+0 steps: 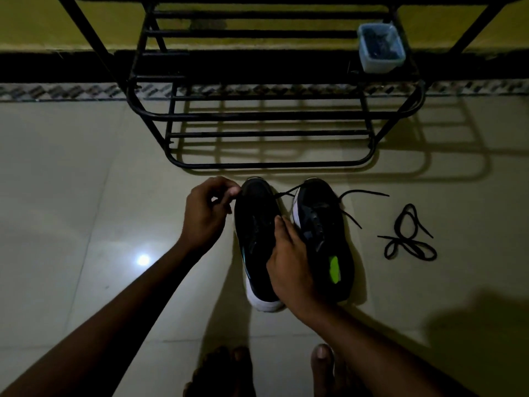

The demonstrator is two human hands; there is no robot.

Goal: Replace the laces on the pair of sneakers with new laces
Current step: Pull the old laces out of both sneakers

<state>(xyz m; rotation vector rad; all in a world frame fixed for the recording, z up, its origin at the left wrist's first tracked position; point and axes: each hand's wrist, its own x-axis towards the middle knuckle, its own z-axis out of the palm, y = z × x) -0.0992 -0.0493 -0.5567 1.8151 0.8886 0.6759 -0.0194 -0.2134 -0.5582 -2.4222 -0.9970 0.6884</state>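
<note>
With the sneakers (323, 224) side by side on the floor (86, 196) before the rack (257, 115), the left hand (207, 213) pinches a lace (286, 192) by the left shoe (254, 219) toe while the right hand (289, 270) grips that shoe's middle, so best pull steadily, keeping the shoe pinned and the lace untwisted.

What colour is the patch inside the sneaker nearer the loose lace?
Neon yellow-green; the patch shows best in the head view.

Pair of black sneakers, white soles, side by side, toes away. Left sneaker (254, 224): lace (286, 192) stretched past toe. Right sneaker (323, 233): lace ends (363, 193) trail onto floor. Spare lace (409, 239) loosely looped further right.
</note>
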